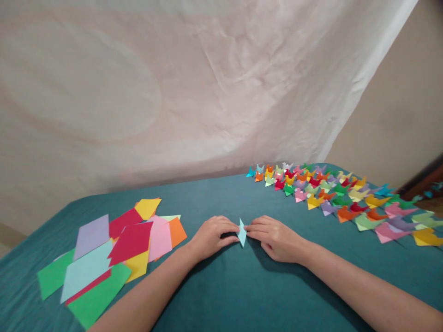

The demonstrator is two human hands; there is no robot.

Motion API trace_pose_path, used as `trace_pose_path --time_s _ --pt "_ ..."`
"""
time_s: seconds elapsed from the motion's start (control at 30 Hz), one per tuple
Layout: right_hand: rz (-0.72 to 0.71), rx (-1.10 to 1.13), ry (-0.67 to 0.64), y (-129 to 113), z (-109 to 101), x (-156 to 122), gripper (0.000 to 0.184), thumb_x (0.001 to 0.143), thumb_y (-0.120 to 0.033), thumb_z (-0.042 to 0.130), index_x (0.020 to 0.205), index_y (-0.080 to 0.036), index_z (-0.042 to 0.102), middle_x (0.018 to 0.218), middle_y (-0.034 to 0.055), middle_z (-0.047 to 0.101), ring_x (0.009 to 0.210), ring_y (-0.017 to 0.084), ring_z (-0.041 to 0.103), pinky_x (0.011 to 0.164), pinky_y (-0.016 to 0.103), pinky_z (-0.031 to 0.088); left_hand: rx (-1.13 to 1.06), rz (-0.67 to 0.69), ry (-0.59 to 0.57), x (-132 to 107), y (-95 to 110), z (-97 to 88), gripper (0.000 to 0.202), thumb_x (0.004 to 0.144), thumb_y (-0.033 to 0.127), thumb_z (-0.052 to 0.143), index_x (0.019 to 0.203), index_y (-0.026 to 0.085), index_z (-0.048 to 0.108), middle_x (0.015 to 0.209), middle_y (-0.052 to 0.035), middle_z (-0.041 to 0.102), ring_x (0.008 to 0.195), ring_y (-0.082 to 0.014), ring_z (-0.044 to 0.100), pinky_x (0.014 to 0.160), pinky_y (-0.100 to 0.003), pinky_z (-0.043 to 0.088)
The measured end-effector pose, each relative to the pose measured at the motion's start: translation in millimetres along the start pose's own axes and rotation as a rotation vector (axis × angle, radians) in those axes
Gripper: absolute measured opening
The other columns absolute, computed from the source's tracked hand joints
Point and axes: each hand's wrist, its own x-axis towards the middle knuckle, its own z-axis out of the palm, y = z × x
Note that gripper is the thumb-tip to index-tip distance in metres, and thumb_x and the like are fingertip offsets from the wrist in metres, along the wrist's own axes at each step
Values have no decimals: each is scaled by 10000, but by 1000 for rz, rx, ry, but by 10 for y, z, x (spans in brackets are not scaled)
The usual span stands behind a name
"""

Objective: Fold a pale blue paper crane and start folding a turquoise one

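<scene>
A small light-blue folded paper (pixel 242 233), shaped like a narrow diamond, lies between my two hands at the middle of the table. My left hand (pixel 215 236) pinches its left edge, thumb below and fingers above. From the other side, the fingertips of my right hand (pixel 276 237) press on its right edge, with the fingers held together. Its upper and lower points stick out free of my fingers. The fingertips cover part of both side edges.
Loose coloured paper sheets (pixel 93 263) lie overlapping at the left. Several rows of folded paper birds (pixel 325 193) stand along the right side. Teal cloth (pixel 221 295) covers the table, and a pale hanging sheet (pixel 207 92) is behind it.
</scene>
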Motion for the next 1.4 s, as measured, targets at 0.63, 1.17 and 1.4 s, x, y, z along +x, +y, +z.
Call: trace_pose_path --time_s 0.63,1.17,1.4 --pt "41 53 -1 -18 10 8 425 712 -10 436 1065 -157 621 1124 74 636 1016 209 531 908 395 420 85 -94 103 -31 99 98 235 906 243 473 1084 231 626 980 -32 677 896 -170 586 806 -283 444" --pt "63 63 5 -35 26 8 520 714 -15 423 1200 -162 536 1080 98 628 1001 217 531 877 404 425 -17 -240 205 -15 106 163 253 867 237 512 1101 220 608 919 -18 683 864 -178 597 791 -294 465" --pt "72 34 -27 -61 12 31 542 711 2 421 1215 -161 538 1096 109 608 1012 218 514 857 400 438 14 -241 221 -29 90 179 406 851 230 535 1251 211 471 939 -20 659 885 -179 590 826 -314 470"
